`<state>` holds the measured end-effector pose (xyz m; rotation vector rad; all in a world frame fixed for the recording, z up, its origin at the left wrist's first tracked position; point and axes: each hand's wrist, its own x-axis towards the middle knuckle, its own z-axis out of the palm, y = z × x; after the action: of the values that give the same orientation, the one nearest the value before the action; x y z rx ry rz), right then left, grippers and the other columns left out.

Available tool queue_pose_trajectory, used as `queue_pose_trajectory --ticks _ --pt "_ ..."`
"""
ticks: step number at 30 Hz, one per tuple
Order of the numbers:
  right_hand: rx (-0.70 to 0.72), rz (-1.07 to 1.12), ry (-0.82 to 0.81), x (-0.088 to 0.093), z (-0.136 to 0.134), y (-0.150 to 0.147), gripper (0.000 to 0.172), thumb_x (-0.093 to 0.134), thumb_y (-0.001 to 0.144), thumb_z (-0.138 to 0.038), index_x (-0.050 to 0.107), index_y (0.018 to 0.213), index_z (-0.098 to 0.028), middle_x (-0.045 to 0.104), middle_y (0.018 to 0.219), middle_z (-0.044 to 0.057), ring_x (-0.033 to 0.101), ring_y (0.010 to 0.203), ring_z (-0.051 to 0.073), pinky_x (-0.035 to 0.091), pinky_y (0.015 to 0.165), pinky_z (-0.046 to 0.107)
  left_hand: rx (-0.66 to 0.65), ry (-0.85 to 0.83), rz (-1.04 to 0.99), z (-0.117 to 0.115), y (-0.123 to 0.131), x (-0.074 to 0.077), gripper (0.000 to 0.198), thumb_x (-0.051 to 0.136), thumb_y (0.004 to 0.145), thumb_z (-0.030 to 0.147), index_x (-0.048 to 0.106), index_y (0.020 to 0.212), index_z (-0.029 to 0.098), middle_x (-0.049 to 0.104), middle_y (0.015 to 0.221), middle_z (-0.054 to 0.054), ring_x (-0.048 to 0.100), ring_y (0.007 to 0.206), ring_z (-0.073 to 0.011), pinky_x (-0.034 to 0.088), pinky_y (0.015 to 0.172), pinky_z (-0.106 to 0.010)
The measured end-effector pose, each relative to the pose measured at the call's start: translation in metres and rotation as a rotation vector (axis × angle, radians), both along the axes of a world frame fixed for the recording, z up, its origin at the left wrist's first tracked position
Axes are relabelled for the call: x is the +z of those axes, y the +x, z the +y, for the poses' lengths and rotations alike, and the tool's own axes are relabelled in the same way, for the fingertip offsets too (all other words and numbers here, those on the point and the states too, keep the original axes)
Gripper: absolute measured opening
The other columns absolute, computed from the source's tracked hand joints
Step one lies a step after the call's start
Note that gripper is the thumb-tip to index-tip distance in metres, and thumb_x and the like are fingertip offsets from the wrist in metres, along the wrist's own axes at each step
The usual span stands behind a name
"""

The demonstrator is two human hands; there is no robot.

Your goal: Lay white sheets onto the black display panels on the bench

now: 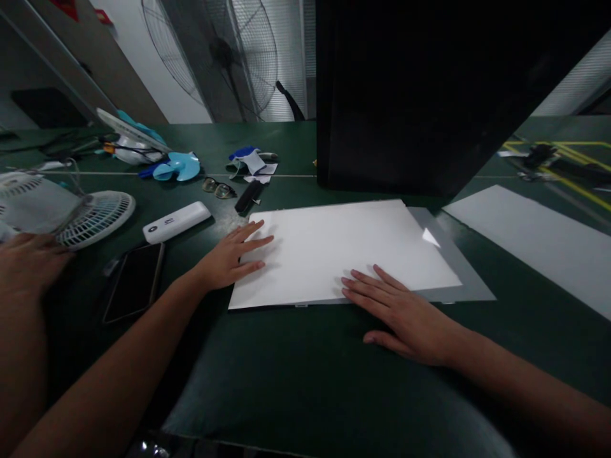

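A flat white rectangular sheet [329, 248] lies before me on the green tabletop, over a greyish, translucent-looking sheet [470, 289] that sticks out on the right. My left hand [231, 254] rests at its left end, fingers spread and pointing across it. Along the near edge, my right hand [401, 315] lies flat with its fingertips on the white surface and its thumb on the table. Neither hand grips anything. A small bright triangle [430, 238] shows near the right edge; whether it is a reflection or a scrap I cannot tell.
Behind the sheets stands a large black panel or box [391, 95]. Another white sheet [539, 235] lies right. To the left are a phone [134, 283], a white oblong device [176, 221], glasses [218, 187] and a small white fan [100, 216], with another person's hand [33, 261] beside it.
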<state>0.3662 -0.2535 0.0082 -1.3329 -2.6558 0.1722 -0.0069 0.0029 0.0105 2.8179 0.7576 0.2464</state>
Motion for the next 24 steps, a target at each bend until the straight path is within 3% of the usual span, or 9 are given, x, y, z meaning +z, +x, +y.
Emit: queue_pose_trajectory --ticks 3,7,9,11,15,20,24 --pt "-0.13 -0.015 0.075 0.001 0.002 0.01 0.066 0.038 0.112 -0.056 0.022 0.169 -0.026 0.022 0.171 0.005 0.022 0.158 0.026 0.016 0.132 0.058 -0.032 0.019 0.043 0.001 -0.001 0.001 0.062 0.047 0.104 0.067 0.057 0.153 0.032 0.027 0.175 -0.005 0.025 0.161 -0.037 0.017 0.13 -0.063" --pt "-0.547 -0.094 0.178 -0.006 0.004 0.046 0.071 0.028 0.11 -0.065 0.039 0.164 -0.021 0.033 0.167 0.011 0.029 0.155 0.032 0.028 0.127 0.062 0.032 0.044 0.028 0.006 -0.008 0.0 0.064 0.046 0.102 0.071 0.066 0.146 0.029 0.037 0.171 -0.008 0.035 0.157 -0.0368 0.022 0.129 -0.062" --pt "-0.77 -0.145 0.157 -0.013 0.004 0.072 0.078 0.024 0.108 -0.069 0.046 0.159 -0.015 0.037 0.164 0.016 0.032 0.153 0.037 0.032 0.124 0.065 0.069 0.054 0.016 0.008 -0.011 0.0 0.067 0.046 0.1 0.075 0.07 0.141 0.027 0.043 0.168 -0.009 0.039 0.155 -0.037 0.025 0.129 -0.061" --pt "-0.896 -0.17 0.084 -0.02 0.005 0.097 0.08 0.022 0.106 -0.071 0.049 0.156 -0.014 0.038 0.163 0.017 0.034 0.152 0.04 0.033 0.121 0.069 0.102 0.06 0.003 0.009 -0.012 0.001 0.069 0.045 0.099 0.077 0.074 0.135 0.026 0.048 0.165 -0.01 0.043 0.153 -0.0369 0.028 0.129 -0.059" --pt "-0.886 -0.108 -0.008 -0.029 0.008 0.129 0.074 0.027 0.106 -0.068 0.044 0.161 -0.02 0.037 0.165 0.012 0.035 0.151 0.04 0.033 0.118 0.074 0.141 0.063 0.0 0.009 -0.011 0.004 0.07 0.043 0.099 0.076 0.079 0.127 0.024 0.056 0.158 -0.011 0.051 0.147 -0.0363 0.033 0.127 -0.058" --pt "-0.843 -0.034 -0.019 -0.031 0.014 0.127 0.075 0.026 0.107 -0.067 0.038 0.164 -0.021 0.03 0.168 0.012 0.031 0.153 0.041 0.027 0.118 0.078 0.154 0.107 -0.001 0.011 -0.013 0.003 0.059 0.043 0.102 0.067 0.082 0.115 0.024 0.065 0.149 -0.01 0.059 0.14 -0.0322 0.042 0.122 -0.053" --pt "-0.85 -0.024 0.018 -0.024 0.014 0.137 0.073 0.025 0.108 -0.065 0.038 0.164 -0.021 0.031 0.167 0.012 0.03 0.154 0.038 0.024 0.121 0.075 0.19 0.136 0.003 0.013 -0.016 0.0 0.054 0.046 0.102 0.063 0.082 0.112 0.024 0.066 0.147 -0.009 0.06 0.138 -0.0323 0.045 0.119 -0.051"
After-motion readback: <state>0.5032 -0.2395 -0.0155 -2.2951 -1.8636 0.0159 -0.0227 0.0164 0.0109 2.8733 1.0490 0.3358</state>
